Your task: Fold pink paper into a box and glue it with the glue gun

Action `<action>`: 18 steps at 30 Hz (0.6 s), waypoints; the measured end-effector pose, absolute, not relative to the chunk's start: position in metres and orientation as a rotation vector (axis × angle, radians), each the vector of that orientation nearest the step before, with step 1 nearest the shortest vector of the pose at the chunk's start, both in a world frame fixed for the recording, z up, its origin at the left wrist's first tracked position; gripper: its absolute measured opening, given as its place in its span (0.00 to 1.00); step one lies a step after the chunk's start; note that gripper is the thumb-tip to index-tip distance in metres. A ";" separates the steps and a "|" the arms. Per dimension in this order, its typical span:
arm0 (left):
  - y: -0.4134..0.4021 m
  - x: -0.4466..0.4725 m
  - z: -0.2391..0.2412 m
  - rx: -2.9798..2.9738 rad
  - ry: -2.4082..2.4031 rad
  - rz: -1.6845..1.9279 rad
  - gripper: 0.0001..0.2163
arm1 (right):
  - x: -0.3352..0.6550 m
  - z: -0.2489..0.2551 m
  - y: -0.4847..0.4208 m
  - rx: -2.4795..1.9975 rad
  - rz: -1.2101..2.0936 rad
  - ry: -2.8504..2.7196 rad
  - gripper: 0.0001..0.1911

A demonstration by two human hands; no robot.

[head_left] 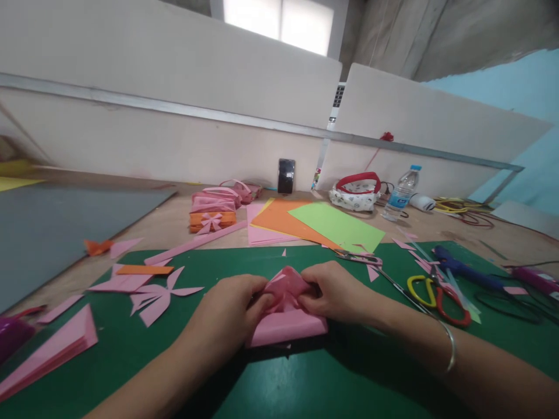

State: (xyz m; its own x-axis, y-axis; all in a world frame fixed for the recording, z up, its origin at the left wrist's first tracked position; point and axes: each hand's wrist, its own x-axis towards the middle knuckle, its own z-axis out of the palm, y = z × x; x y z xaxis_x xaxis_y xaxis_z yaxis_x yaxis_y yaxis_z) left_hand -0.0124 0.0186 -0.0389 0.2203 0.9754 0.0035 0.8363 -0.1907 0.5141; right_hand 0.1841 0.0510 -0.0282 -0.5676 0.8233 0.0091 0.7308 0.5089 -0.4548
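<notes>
Between my hands is a folded piece of pink paper (288, 329), held just over the green cutting mat (271, 390). Its far edge rises to a point, and its near side forms a flat folded band. My left hand (233, 308) pinches the left side, thumb on top. On the right side, my right hand (334, 291) grips the paper between thumb and curled fingers. Part of the fold is hidden by my fingers. Left of my hands lie a cut pink paper bow (159, 297) and an orange paper strip (145, 270).
Right on the mat are scissors (437, 294), a craft knife (358, 257) and a blue glue gun (467, 269). Behind lie green paper (338, 224), orange paper (283, 218) and a small pink-and-orange paper box (212, 210). A water bottle (400, 195) and a phone (286, 176) stand farther back.
</notes>
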 end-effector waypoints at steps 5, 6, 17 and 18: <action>0.017 -0.012 -0.034 2.046 1.617 0.458 0.06 | 0.188 -0.022 0.048 -1.252 0.685 -2.542 0.12; 0.018 -0.011 -0.034 2.042 1.617 0.462 0.06 | 0.187 -0.022 0.048 -1.243 0.717 -2.526 0.13; 0.025 -0.013 -0.038 1.925 1.568 0.435 0.09 | 0.186 -0.032 0.063 -1.261 1.069 -2.354 0.15; 0.025 -0.013 -0.038 1.916 1.567 0.435 0.10 | 0.186 -0.033 0.063 -1.256 1.097 -2.334 0.16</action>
State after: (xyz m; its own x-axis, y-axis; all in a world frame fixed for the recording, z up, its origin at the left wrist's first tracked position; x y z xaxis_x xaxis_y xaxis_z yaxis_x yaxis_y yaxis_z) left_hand -0.0132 0.0250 -0.0379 0.2427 0.9616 -0.1279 0.7583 -0.1058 0.6433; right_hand 0.1863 0.0632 -0.0327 -0.5866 0.8024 -0.1096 0.5965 0.3366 -0.7287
